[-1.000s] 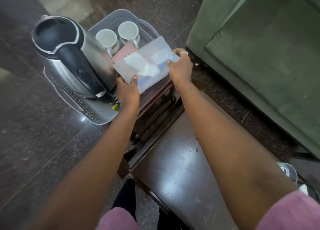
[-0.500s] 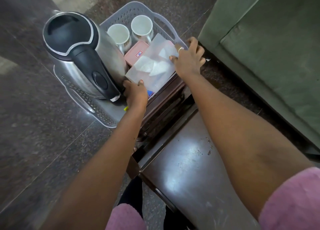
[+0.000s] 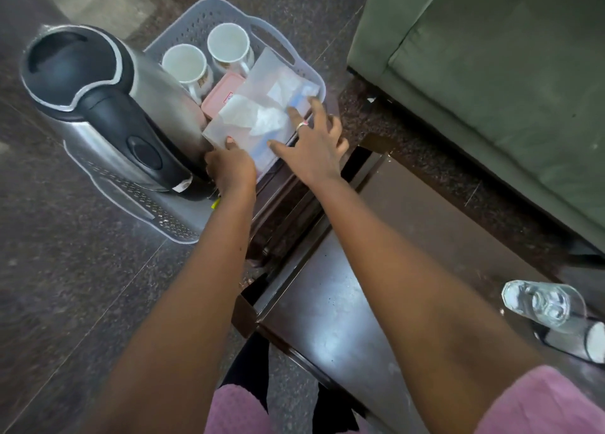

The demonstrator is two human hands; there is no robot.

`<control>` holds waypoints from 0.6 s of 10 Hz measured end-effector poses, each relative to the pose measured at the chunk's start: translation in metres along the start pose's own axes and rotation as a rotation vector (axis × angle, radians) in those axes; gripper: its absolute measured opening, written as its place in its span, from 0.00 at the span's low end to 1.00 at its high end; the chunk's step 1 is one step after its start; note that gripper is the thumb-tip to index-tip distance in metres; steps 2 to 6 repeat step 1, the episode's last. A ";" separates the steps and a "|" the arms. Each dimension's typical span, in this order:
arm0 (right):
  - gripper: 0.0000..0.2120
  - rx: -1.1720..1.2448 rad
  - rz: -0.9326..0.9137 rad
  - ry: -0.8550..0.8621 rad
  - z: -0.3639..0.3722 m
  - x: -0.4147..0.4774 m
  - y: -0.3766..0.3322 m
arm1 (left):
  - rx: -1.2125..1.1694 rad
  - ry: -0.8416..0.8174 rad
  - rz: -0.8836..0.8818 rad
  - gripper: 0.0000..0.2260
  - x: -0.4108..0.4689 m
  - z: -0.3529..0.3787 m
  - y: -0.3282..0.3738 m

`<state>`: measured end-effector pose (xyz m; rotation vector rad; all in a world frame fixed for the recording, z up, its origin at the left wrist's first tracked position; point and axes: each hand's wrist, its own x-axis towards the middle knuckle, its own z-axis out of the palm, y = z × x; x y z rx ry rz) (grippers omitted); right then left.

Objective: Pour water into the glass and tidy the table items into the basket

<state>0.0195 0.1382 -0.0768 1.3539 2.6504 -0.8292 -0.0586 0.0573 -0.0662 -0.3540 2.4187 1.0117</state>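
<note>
The pouch (image 3: 258, 106) is pinched at its near corner by the left hand (image 3: 230, 171) and pressed flat into the basket (image 3: 196, 24) by the right hand's (image 3: 314, 152) straight fingers (image 3: 293, 116).

Shiny steel kettle (image 3: 108, 106) at nine o'clock, matt plastic basket (image 3: 203, 21) and translucent pouch (image 3: 262, 106) at twelve, glossy wood table (image 3: 327, 309) at five.

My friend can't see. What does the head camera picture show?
Two hands touch a see-through plastic pouch in a grey perforated plastic basket: the left hand pinches its near corner, the right hand rests open on top. Two white mugs and a black-lidded steel kettle are in the basket too.
</note>
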 end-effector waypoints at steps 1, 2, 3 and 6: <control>0.31 0.032 -0.022 0.061 0.001 -0.009 -0.004 | 0.039 0.032 0.043 0.23 -0.019 -0.001 -0.005; 0.31 0.032 -0.022 0.061 0.001 -0.009 -0.004 | 0.039 0.032 0.043 0.23 -0.019 -0.001 -0.005; 0.31 0.032 -0.022 0.061 0.001 -0.009 -0.004 | 0.039 0.032 0.043 0.23 -0.019 -0.001 -0.005; 0.31 0.032 -0.022 0.061 0.001 -0.009 -0.004 | 0.039 0.032 0.043 0.23 -0.019 -0.001 -0.005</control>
